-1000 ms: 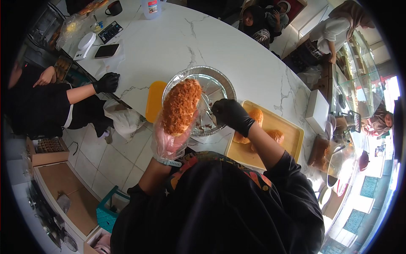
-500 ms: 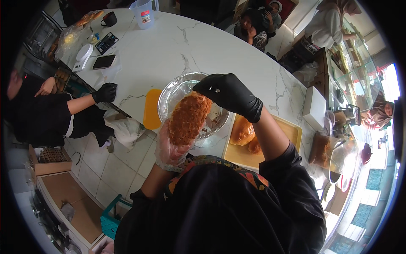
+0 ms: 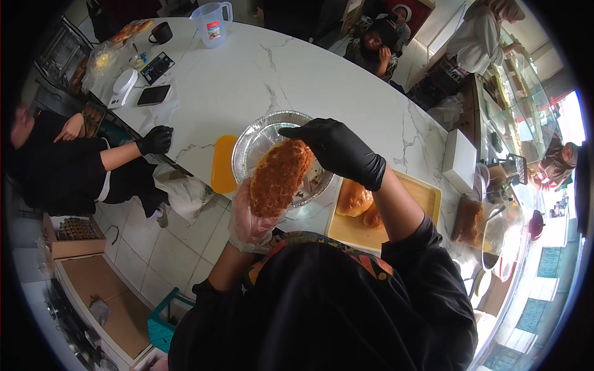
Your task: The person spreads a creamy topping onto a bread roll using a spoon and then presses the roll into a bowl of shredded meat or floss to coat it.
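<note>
An oval bread roll (image 3: pixel 281 179) with a rough, reddish-brown crumbly coating lies tilted in my left hand (image 3: pixel 252 217), which wears a clear plastic glove and is closed round its lower end. My right hand (image 3: pixel 343 151), in a black glove, is at the roll's far upper end. Its index finger stretches out to the left; the other fingertips are partly hidden against the roll. Beneath both is a round foil tray (image 3: pixel 237 162) with brown crumbs in it. Beside my right forearm, glossy golden rolls (image 3: pixel 354 199) sit on a yellow tray (image 3: pixel 427 193).
An orange-yellow plastic piece (image 3: pixel 223 166) lies left of the foil tray. Farther off are a phone (image 3: pixel 153 94), a white scale (image 3: pixel 125 80), a calculator (image 3: pixel 157 68) and a clear jug (image 3: pixel 212 28). A white box (image 3: pixel 460 159) stands right. A co-worker's black-gloved hand (image 3: pixel 155 140) rests at the left table edge.
My right hand's index finger has straightened out from a curled, pinched shape, and the hand has shifted slightly right and down. The coated roll stays in my left hand.
</note>
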`<act>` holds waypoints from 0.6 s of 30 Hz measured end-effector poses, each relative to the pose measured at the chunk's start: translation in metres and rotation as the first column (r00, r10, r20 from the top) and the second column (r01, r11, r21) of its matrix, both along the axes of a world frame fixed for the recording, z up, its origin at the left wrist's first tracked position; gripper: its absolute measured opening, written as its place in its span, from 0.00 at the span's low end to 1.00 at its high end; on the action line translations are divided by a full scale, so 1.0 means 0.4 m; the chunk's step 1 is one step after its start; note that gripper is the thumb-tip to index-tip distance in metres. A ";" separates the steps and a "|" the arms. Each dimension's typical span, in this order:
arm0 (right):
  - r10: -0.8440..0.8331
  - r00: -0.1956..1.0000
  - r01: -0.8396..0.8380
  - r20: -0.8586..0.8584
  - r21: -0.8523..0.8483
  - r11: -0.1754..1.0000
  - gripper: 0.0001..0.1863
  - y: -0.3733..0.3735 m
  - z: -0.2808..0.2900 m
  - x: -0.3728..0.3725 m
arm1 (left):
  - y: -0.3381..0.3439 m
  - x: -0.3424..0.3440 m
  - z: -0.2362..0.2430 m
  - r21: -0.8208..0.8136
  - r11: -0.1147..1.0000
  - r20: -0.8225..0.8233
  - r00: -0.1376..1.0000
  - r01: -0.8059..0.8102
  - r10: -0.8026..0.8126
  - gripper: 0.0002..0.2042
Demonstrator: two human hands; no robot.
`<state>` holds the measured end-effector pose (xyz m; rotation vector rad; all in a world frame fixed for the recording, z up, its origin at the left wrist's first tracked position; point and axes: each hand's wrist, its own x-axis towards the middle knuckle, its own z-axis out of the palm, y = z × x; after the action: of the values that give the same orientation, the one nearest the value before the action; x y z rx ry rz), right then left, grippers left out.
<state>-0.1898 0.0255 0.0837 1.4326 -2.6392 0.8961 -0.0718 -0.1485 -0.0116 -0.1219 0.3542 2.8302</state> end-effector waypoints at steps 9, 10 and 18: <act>-0.100 0.989 0.087 -0.108 -0.116 0.989 0.28 0.025 -0.025 0.041 | 0.014 -0.010 0.038 -0.110 0.987 0.234 0.962 -0.117 0.140 0.23; -0.100 0.989 0.087 -0.108 -0.116 0.989 0.28 0.025 -0.026 0.048 | 0.010 -0.010 0.026 -0.092 0.990 0.200 0.972 -0.109 0.126 0.23; -0.171 0.971 0.177 -0.167 0.018 0.984 0.32 0.017 -0.047 0.052 | 0.013 -0.010 -0.001 -0.069 0.995 0.170 0.982 -0.068 0.079 0.24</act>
<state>-0.1690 0.0321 0.0648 1.1997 -2.6161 0.6888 -0.0760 -0.1435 -0.0120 -0.3982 0.4080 2.8540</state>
